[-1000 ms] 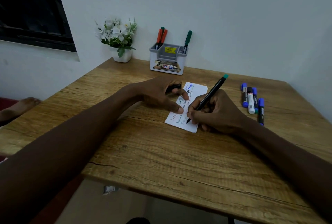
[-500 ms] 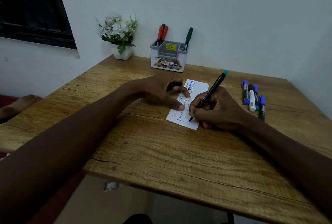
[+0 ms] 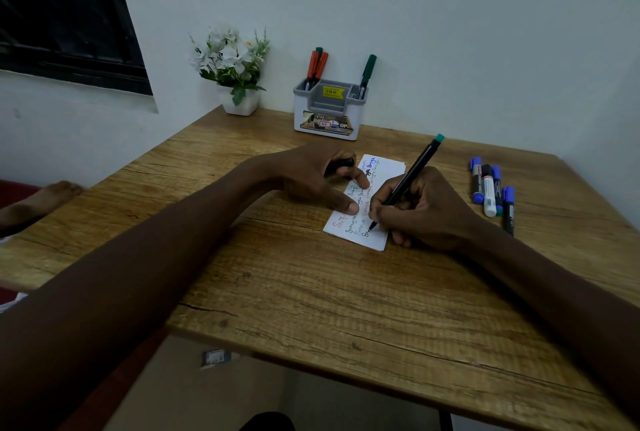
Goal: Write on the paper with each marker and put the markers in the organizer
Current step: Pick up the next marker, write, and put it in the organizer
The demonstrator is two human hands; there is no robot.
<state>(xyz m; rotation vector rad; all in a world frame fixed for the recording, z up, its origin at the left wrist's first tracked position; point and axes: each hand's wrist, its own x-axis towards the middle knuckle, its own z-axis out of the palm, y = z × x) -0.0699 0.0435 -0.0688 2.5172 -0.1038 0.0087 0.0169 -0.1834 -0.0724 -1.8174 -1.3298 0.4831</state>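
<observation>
Wooden table (image 3: 311, 292) against white wall (image 3: 450, 32), dark window (image 3: 62, 15) at left.

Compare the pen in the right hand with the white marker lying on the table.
The pen is slim and black with a teal end; the white marker is thicker, with a white barrel and black cap. The pen stands tilted in the right hand, tip on the paper; the white marker lies flat on the table among the other markers. The pen is uncapped and writing; the white marker is capped and untouched. Neither is in the organizer yet.
</observation>
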